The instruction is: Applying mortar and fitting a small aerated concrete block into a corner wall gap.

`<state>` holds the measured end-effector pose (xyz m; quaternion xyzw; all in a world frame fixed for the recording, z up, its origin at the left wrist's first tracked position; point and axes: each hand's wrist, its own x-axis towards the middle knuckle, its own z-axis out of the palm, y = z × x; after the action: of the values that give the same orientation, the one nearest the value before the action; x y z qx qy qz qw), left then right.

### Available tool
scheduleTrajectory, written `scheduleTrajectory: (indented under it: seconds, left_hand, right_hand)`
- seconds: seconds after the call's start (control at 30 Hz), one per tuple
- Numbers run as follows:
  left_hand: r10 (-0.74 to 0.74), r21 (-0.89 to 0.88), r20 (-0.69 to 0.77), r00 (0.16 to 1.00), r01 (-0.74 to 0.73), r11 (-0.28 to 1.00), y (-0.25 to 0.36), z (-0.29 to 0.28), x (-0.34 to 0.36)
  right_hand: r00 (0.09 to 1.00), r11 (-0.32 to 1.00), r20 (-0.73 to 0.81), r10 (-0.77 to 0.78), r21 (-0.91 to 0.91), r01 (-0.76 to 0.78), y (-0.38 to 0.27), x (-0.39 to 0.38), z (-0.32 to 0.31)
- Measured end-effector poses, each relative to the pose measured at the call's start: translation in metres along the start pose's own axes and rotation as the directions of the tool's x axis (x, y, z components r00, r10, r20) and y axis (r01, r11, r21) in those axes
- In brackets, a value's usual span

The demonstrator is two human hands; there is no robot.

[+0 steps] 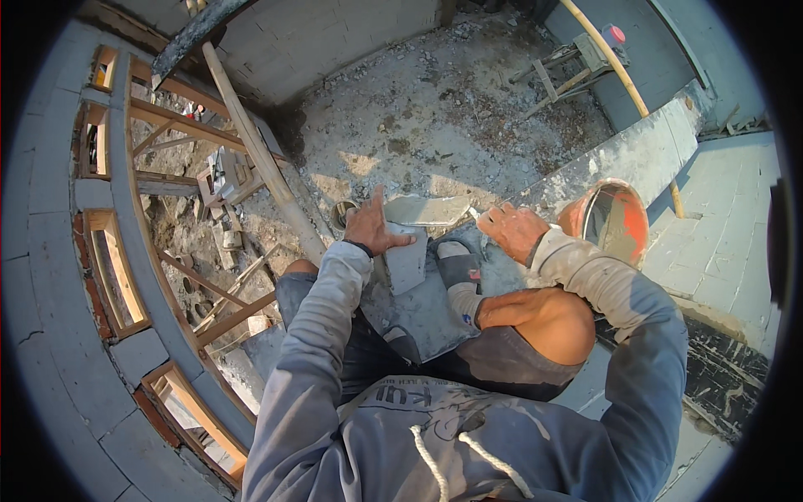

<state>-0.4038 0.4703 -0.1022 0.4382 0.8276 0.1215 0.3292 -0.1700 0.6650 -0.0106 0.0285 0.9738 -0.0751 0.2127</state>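
My left hand grips a pale grey block piece by its upper left part, index finger raised and thumb across it. My right hand holds a mortar-smeared trowel by the handle, its blade lying sideways just above the block. An orange bucket with grey mortar inside stands to the right of that hand. A round object, too small to identify, sits left of my left hand. Below the block is a grey board under my sandalled foot.
A long plank runs toward the upper right past a bamboo pole and a small wooden stand. Timber bracing and a pole are at left, beside a block wall with framed openings. Rubble covers the floor below.
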Motion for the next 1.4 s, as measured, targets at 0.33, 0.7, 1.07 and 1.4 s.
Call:
scheduleTrajectory:
  seconds: [0.33,0.7,1.07,1.4]
  left_hand:
    - [-0.063,-0.062,0.016,0.998,0.064,0.996,-0.015,0.004,0.008]
    - [-0.044,-0.01,0.067,0.997,0.045,0.999,-0.008,0.001,0.009]
    - [-0.028,0.039,0.091,0.996,0.024,0.999,-0.016,0.014,-0.017]
    - [0.11,0.05,-0.14,0.984,-0.104,0.993,-0.006,-0.023,-0.075]
  right_hand:
    - [0.981,0.971,-0.167,0.099,0.23,-0.058,0.031,-0.034,0.036]
    - [0.989,0.995,-0.106,0.102,0.01,-0.102,0.015,-0.022,0.018]
    - [0.628,0.686,-0.276,0.728,0.271,-0.675,0.076,-0.234,0.026]
    - [0.489,0.463,0.054,0.871,0.244,-0.852,0.111,-0.201,0.065]
